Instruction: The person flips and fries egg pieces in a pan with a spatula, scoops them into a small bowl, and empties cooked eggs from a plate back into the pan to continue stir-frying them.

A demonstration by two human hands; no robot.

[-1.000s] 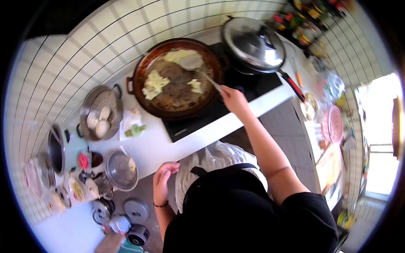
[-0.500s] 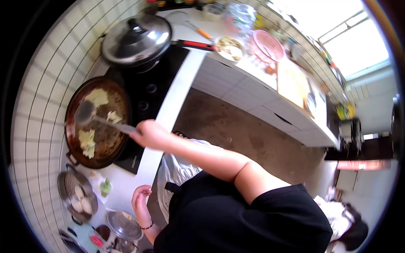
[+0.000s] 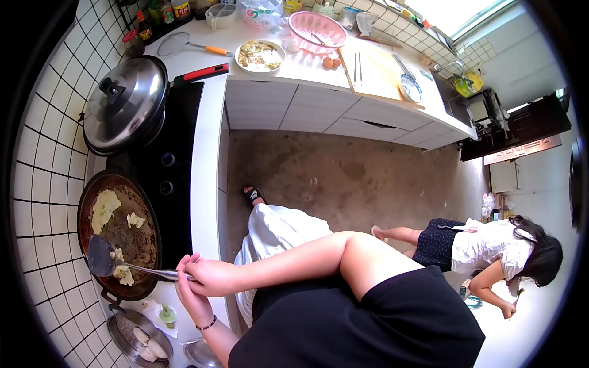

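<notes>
Along the left wing of the desk (image 3: 208,147), on the black cooktop (image 3: 178,214), sits a wide brown pan (image 3: 132,238) holding pale yellow pieces (image 3: 105,210) of food. The right hand (image 3: 207,277) is closed round the handle of a spatula (image 3: 102,255) above the desk's front edge. The left hand (image 3: 196,302) is beside it, fingers partly curled; whether they grip the handle's end cannot be determined.

Findings on risk:

1. The spatula blade stands tilted at the pan's wall-side rim, close to one piece. A hard push could, in this inspector's judgement, carry food over the rim against the tiled wall (image 3: 46,211).
2. The pan's floor is browned. Pieces may stick there and tear if the blade scrapes at a steep angle.
3. The hands are crowded together; the left could obstruct a turn of the right wrist and spoil control of the blade.
4. The red-and-black handle (image 3: 199,73) of the lidded pan (image 3: 123,110) reaches toward the desk's inner corner, near the plate (image 3: 260,72). A stray elbow could swing it into the plate.

Whether the cooktop is hot cannot be told; skin contact with the pan's rim remains a burn hazard.
</notes>
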